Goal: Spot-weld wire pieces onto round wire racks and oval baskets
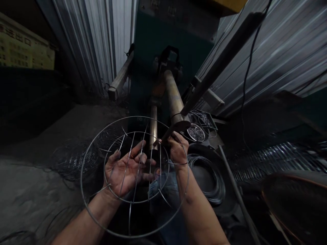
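Note:
A round wire rack point(130, 203), made of an outer ring, a smaller inner ring and several cross wires, lies tilted in front of me. My left hand point(127, 172) is beneath it, palm up and fingers spread, with the wires passing over palm and wrist. My right hand point(178, 148) is closed at the rack's far right side, beside the machine's dark pointed rod point(167, 133); what its fingers grip is hidden. A small reddish glow shows where that rod meets the rack's wires, above the upright brass-coloured lower post point(153, 124).
A thick metal arm point(175, 97) reaches toward me from the green machine point(150, 34). A wire coil point(213, 180) lies at right, near finished wire pieces point(196, 132). Tangled wire point(76, 158) covers floor at left. A long dark bar point(224, 61) slants across upper right.

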The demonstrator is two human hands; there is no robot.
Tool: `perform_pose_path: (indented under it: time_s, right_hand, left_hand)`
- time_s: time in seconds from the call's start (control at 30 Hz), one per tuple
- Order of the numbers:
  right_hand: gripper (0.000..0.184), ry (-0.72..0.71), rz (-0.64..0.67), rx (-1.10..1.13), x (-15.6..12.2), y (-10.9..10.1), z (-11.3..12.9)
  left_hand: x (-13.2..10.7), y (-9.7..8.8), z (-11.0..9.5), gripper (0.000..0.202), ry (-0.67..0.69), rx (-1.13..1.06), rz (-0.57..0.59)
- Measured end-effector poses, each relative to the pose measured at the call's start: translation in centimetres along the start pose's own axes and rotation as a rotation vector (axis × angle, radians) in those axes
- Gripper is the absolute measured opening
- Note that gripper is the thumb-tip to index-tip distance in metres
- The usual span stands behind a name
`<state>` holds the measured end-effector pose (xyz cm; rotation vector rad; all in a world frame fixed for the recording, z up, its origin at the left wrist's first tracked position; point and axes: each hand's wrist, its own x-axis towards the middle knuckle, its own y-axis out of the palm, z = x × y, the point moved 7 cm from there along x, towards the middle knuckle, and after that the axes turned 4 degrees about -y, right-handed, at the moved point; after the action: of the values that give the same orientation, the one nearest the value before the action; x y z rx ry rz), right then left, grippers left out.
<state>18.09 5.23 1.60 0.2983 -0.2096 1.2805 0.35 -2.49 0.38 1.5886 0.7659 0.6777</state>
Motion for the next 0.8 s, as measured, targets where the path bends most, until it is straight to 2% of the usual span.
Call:
perform_pose_path:
  time_s: [0.2, 0.8]
  right_hand:
    - [0.007, 0.015, 0.05, 0.0, 0.32, 0.66, -0.4]
    - [0.013, 0.021, 0.044, -0.041, 0.3, 0.56, -0.78]
  left_hand:
    - [0.13, 0.02, -0.07, 0.074, 0.032, -0.009, 0.043]
    - [0.39, -0.44, 0.34, 0.077, 0.074, -0.035, -0.037]
